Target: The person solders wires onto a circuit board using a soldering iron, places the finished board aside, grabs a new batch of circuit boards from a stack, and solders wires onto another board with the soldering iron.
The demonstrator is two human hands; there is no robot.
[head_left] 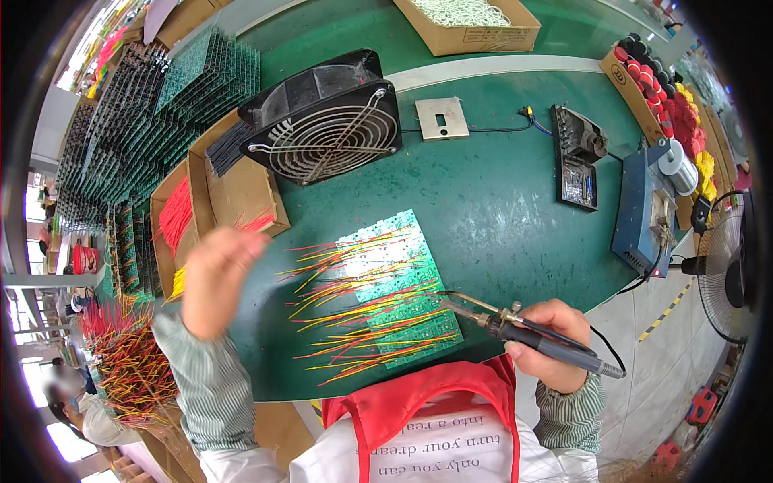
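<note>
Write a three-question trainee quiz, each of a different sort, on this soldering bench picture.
1. True or false: the right hand holds a dark-handled soldering iron.
2. What lies across the green panel of circuit boards? A) red and yellow wires B) blue tape C) screws
3. Which hand is raised and blurred near the cardboard box of red wires?

Key: 1 true; 2 A; 3 the left hand.

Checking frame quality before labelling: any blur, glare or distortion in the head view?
Head view: left hand is motion-blurred, raised over the cardboard box of wires; right hand with the soldering iron and the circuit board panel are sharp; table edges bow from fisheye, dark vignette at the rim; bright blown-out daylight at the far left.
</note>
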